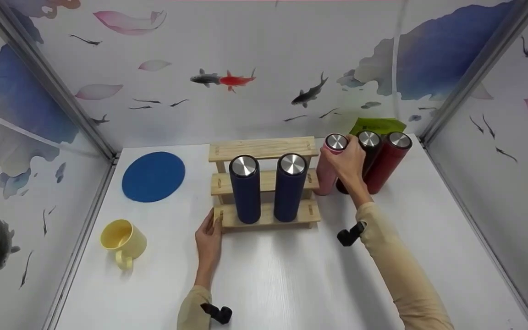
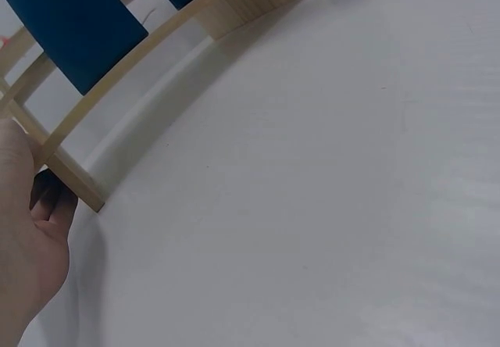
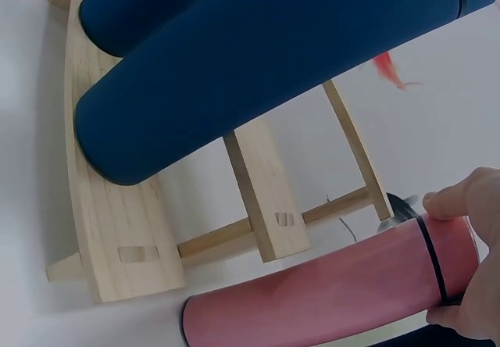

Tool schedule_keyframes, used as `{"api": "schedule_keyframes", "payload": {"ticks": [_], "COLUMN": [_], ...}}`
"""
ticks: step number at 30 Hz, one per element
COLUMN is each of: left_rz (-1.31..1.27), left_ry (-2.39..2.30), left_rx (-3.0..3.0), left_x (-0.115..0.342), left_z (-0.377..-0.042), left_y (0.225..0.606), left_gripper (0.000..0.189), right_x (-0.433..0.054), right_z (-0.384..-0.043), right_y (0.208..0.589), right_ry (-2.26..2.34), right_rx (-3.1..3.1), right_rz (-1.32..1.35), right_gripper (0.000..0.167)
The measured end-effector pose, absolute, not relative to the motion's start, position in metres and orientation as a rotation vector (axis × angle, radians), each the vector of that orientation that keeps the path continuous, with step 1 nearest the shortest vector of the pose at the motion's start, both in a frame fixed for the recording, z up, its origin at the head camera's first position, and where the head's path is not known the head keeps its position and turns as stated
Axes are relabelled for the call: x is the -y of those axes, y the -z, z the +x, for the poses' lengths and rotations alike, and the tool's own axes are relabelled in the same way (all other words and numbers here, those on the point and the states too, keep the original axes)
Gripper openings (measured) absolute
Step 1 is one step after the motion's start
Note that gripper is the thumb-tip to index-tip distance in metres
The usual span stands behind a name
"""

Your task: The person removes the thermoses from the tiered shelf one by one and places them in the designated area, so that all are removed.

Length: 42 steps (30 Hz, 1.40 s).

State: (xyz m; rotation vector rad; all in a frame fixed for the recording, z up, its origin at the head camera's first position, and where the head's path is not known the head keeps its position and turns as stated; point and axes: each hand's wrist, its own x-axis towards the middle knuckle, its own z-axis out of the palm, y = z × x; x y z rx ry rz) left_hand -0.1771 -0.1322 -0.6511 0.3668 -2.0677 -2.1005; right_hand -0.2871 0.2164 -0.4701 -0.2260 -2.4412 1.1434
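Observation:
A three-tier wooden rack stands at the table's middle, with two blue thermos bottles upright on its lowest tier. At the rack's front left end, my left hand grips the lowest tier, its thumb by the board and its fingers around the side support. Just right of the rack, my right hand holds a pink thermos bottle round its upper end, just below the steel-topped lid. The pink bottle's base shows beside the rack's right end in the right wrist view.
Behind my right hand stand a black thermos bottle and a dark red one, with a green packet by the back wall. On the left lie a blue round mat and a yellow mug. Printed walls enclose the table.

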Motion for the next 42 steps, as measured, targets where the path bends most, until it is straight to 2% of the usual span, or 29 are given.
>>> {"api": "schedule_keyframes", "payload": {"ticks": [12, 21, 30, 39, 42], "left_rz": [0.363, 0.356, 0.377, 0.351, 0.365], "left_ry": [2.108, 2.075, 2.090, 2.127, 2.156], "left_rx": [2.060, 2.062, 2.062, 2.066, 2.028], "left_x": [0.131, 0.131, 0.132, 0.131, 0.131], "left_z": [-0.177, -0.177, -0.177, -0.170, -0.172], "left_y": [0.650, 0.651, 0.650, 0.622, 0.630], "left_gripper": [0.050, 0.049, 0.048, 0.048, 0.048], "right_x": [-0.216, -0.217, -0.215, -0.203, -0.200], "right_z": [-0.283, -0.267, -0.240, -0.219, -0.212], "right_y": [0.437, 0.423, 0.421, 0.422, 0.422], "right_ry": [-1.155, -1.246, -1.306, -1.380, -1.420], "right_rx": [2.405, 2.384, 2.382, 2.367, 2.356], "right_rz": [-0.136, -0.087, 0.004, 0.104, 0.137], "right_gripper": [0.070, 0.062, 0.058, 0.056, 0.055]}}
